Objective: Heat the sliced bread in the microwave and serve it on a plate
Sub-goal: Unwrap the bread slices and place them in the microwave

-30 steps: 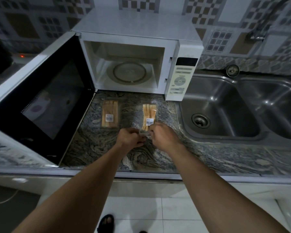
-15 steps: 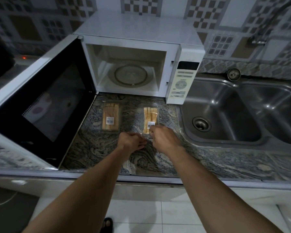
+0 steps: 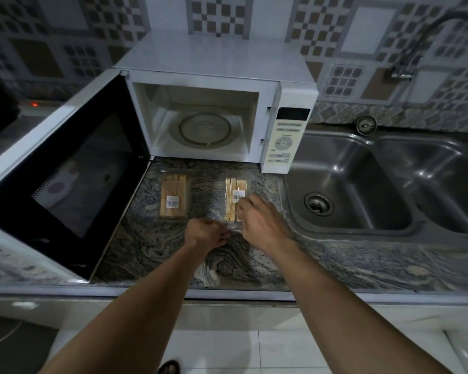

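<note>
As hands now stand: left hand (image 3: 206, 234) clenched, pinching the near wrap end of the right pack (image 3: 234, 188); right hand (image 3: 262, 220) curled on that pack by its label.
Change: right hand has shifted from the wrap end up over the pack.
Meaning: wrap judged mid-opening; bread not yet out; no plate in view.
Bread: right pack and left pack (image 3: 173, 195) on counter (image 3: 152, 244), centre frame, below microwave (image 3: 214, 76).
Edges: door (image 3: 65, 168) open at left; sink (image 3: 362, 184) rim just right of right hand.
Room: turntable (image 3: 204, 129) directly above packs, path judged open.
</note>
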